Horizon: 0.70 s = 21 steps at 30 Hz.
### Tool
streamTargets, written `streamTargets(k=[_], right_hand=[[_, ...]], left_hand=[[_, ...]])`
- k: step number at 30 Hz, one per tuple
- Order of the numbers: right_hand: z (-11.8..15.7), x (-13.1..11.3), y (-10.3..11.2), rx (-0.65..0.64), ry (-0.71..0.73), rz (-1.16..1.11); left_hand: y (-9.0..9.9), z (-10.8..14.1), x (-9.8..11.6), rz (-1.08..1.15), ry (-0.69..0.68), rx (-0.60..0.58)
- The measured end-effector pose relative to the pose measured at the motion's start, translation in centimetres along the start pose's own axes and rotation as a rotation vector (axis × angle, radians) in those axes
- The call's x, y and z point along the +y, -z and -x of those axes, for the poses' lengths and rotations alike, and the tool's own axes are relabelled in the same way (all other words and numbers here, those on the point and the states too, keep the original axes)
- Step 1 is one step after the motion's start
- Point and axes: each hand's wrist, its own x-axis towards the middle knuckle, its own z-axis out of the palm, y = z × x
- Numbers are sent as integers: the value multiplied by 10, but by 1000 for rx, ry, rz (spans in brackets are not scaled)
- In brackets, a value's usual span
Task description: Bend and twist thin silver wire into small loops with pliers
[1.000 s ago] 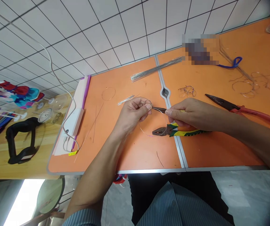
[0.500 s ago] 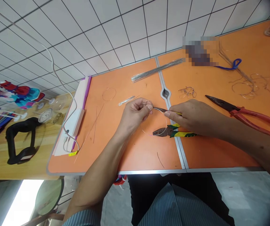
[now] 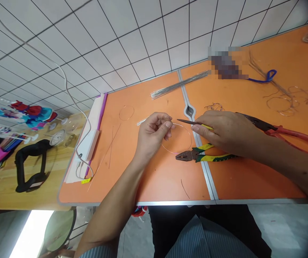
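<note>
Well, at the far left a wooden bench (image 3: pixel 5 181) held a black curved object (image 3: pixel 30 166) and clear glass pieces (image 3: pixel 64 138), with a white power strip (image 3: pixel 90 145) lying on the edge of the orange table (image 3: pixel 170 188). Loose straight wires (image 3: pixel 110 148) lay just beside the strip, and farther along were a small wire ring (image 3: pixel 126 113) and a short bundle of wires (image 3: pixel 142 122), partly behind the left hand (image 3: pixel 152 136). That hand's thumb and fingers (image 3: pixel 160 125) were pressed together, pinching a thin wire loop (image 3: pixel 176 138) that hung out to the right above the table. A long bundle of straight wires (image 3: pixel 179 85) lay beyond it. The small dark tip of a yellow-handled tool (image 3: pixel 188 122) stood just beside the left fingertips, not clearly touching the wire. The right hand (image 3: pixel 226 134) gripped the handle, its fingers (image 3: pixel 213 134) curled close together, though the exact hold was partly hidden. Below it lay yellow-and-green combination pliers (image 3: pixel 199 156), almost touching the loop's lower edge, with a short curved wire (image 3: pixel 184 188) nearer the table's front edge. Farther right were red-handled pliers (image 3: pixel 283 130) and a wire tangle (image 3: pixel 283 100) beside a blue cord (image 3: pixel 266 77)
</note>
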Motion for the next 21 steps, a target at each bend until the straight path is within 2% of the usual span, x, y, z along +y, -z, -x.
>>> streamTargets(k=[3,6,12,21], right_hand=[[3,1,-2,118,91,418],[5,-1,-4,124,165,595],[5,-5,-6,188,133,739],[5,1,-7,258,145,815]], left_hand=[[-1,2,-1,-76,-86,-3],[-2,5,-2,-152,-166,16],[-5,7,-4,-188,-217,20],[1,2,-8,-49,-79,26]])
